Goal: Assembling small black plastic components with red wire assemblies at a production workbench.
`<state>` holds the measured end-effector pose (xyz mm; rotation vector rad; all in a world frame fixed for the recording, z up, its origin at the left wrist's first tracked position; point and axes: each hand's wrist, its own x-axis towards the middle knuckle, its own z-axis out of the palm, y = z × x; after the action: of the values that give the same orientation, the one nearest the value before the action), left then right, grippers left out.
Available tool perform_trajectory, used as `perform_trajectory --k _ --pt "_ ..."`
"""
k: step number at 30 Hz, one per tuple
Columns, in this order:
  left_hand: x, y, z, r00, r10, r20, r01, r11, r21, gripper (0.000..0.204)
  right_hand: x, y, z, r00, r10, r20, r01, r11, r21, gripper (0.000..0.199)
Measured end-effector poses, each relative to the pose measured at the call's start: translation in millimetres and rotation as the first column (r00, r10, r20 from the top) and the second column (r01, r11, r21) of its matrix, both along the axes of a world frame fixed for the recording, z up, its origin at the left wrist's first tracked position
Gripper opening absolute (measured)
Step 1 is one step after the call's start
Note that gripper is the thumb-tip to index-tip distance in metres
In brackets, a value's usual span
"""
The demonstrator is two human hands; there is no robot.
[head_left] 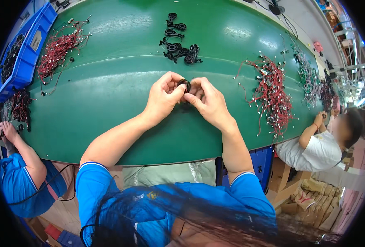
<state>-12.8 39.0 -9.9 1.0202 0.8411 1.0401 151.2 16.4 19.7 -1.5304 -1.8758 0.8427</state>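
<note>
Over the middle of the green table, my two hands meet around a small black ring-shaped plastic part. My left hand grips it, the thumb pressed on its face. From the other side my right hand closes on the same part with thumb and fingers. A bit of red shows at its lower edge, too small to make out. Several similar black plastic parts lie in a loose row beyond my hands.
Heaps of red wires with small round pieces lie at right and at far left. A blue bin with black parts stands at the left edge. Green and white wires lie far right. Co-workers sit on both sides.
</note>
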Motion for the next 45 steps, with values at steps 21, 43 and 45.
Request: perform_trajectory --k 21,43,45 --pt "2 14 -23 0.557 0.563 -0.611 0.379 0.482 0.79 0.038 161 -199 29 0.464 -0.614 0.639 0.558 0.762 0.327 0.031" --pt "-4 4 -18 0.95 -0.046 -0.31 0.151 0.934 0.324 0.02 185 53 -31 0.35 -0.671 0.654 0.207 0.736 0.644 0.01" --pt "-3 8 -19 0.949 -0.041 -0.312 0.152 0.928 0.341 0.021 172 53 -23 0.318 -0.671 0.669 0.163 0.734 0.659 0.01"
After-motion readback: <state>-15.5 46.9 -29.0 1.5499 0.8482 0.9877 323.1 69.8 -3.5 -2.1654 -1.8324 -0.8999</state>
